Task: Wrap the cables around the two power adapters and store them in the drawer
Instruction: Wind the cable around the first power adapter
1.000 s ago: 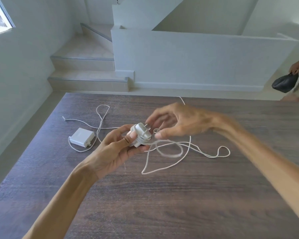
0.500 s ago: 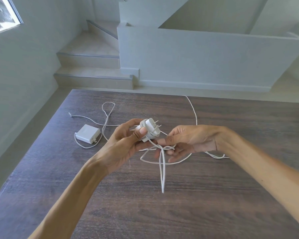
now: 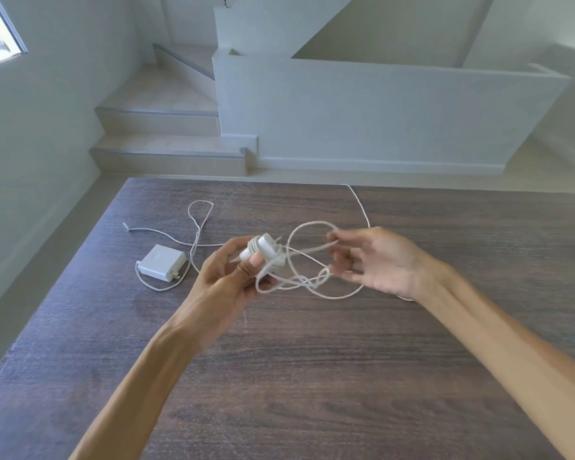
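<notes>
Left hand clamping adapter at centre; right hand pinching cable. Tangled loops likely knotting if pulled tight.

A dark brown wood grain, matt and faintly streaked, is shown by the table. Smooth white plastic with a soft sheen is seen on the adapter left of centre and on the held adapter. The cable is sheathed in smooth white plastic. At upper left, matt beige tile is seen on the steps; the walls are painted matt.
</notes>
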